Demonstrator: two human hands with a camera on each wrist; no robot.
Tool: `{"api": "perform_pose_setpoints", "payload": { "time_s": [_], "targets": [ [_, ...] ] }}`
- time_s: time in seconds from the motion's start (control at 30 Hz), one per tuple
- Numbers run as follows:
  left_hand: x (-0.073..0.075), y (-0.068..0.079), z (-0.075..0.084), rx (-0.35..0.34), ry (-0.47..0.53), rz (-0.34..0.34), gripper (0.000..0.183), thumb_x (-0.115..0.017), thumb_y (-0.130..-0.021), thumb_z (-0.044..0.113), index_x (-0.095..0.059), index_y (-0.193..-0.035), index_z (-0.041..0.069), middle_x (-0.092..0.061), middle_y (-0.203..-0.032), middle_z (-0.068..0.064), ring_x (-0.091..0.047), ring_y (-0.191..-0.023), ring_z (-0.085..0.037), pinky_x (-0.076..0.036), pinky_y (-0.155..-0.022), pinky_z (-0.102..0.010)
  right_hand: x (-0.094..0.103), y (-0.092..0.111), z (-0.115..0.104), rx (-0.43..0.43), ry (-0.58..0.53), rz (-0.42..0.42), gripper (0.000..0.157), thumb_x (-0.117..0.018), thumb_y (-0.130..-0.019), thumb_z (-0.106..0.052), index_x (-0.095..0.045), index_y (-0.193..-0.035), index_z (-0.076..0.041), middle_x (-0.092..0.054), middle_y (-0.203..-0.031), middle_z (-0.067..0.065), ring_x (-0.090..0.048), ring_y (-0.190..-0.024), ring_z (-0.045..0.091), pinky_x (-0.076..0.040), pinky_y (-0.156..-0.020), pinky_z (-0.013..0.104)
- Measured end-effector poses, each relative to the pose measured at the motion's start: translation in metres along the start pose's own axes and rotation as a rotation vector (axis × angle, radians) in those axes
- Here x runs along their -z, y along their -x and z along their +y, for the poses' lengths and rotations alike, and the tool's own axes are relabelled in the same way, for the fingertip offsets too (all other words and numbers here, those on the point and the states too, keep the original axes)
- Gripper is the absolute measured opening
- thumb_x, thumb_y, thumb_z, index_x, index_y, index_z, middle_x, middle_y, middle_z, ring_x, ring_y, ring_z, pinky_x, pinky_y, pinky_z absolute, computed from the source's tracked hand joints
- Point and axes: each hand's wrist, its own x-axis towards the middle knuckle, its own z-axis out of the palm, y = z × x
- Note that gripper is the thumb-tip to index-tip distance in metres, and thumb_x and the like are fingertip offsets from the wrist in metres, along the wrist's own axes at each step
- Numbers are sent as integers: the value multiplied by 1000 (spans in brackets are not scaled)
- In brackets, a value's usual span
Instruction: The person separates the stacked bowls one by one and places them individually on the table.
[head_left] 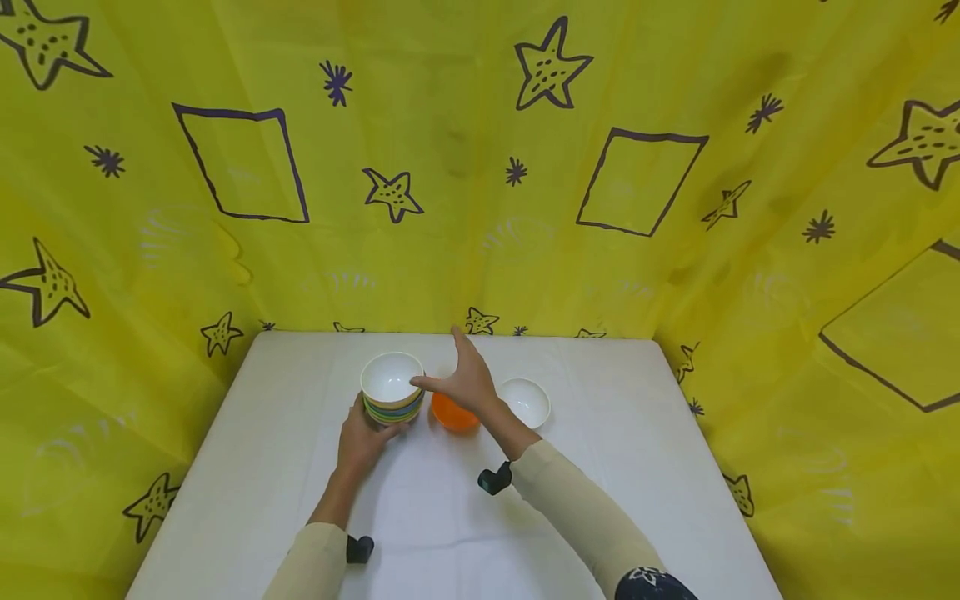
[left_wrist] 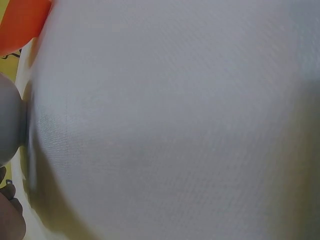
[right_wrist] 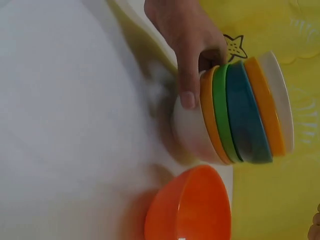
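Observation:
A stack of several nested bowls (head_left: pixel 393 408) stands left of centre on the table, a white bowl (head_left: pixel 390 375) on top. My left hand (head_left: pixel 362 442) holds the stack low down from the near left. In the right wrist view its thumb (right_wrist: pixel 188 97) lies along the lowest white bowl (right_wrist: pixel 192 130), under orange, green and blue rims. My right hand (head_left: pixel 468 379) reaches over the table with thumb and fingers spread wide, its thumb tip by the top bowl's rim. Below that hand sits an orange bowl (head_left: pixel 453 414), partly covered by it.
Right of the orange bowl, a single white bowl (head_left: pixel 527 402) stands upright, close beside the right forearm. A white cloth covers the table (head_left: pixel 585 533). Yellow curtains (head_left: pixel 465 250) with drawn stars hang along its back and sides.

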Motion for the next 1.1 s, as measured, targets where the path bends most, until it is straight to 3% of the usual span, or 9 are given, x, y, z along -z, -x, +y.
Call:
{"api": "perform_pose_setpoints", "payload": {
  "time_s": [0.4, 0.63, 0.77, 1.1],
  "targets": [
    [2, -3, 1, -12, -10, -6, 102, -97, -77, 22, -37, -156, -3, -55, -146, -30, -51, -137, -47, -37, -118, -59, -32, -4, -14, -27, 0, -94, 125, -92, -74, -55, -25, -166, -5, -34, -168, 13, -37, -152, 33, -36, -121, 55],
    [0, -1, -4, -26, -16, 0, 102, -95, -78, 22, -36, -156, -7, -52, -148, -33, -50, -138, -50, -38, -117, -62, -49, 1, -10, -38, -4, -151, 115, -93, -74, -53, -37, -161, -4, -57, -150, 12, -58, -131, 29, -51, -108, 47],
    [-1, 0, -4, -14, -13, -15, 104, -95, -79, 23, -34, -157, -7, -50, -151, -33, -46, -141, -50, -37, -118, -61, -52, 3, -8, -9, -18, -160, 106, -94, -73, -51, -45, -156, -5, -66, -136, 7, -65, -116, 23, -57, -97, 40],
    [1, -1, -3, -16, -28, 1, 101, -95, -78, 21, -37, -155, -8, -53, -147, -34, -51, -137, -51, -40, -115, -62, -51, -2, -16, 44, -30, -169, 92, -97, -71, -48, -56, -144, -11, -70, -121, -1, -65, -104, 16, -58, -88, 32]
  ]
}}
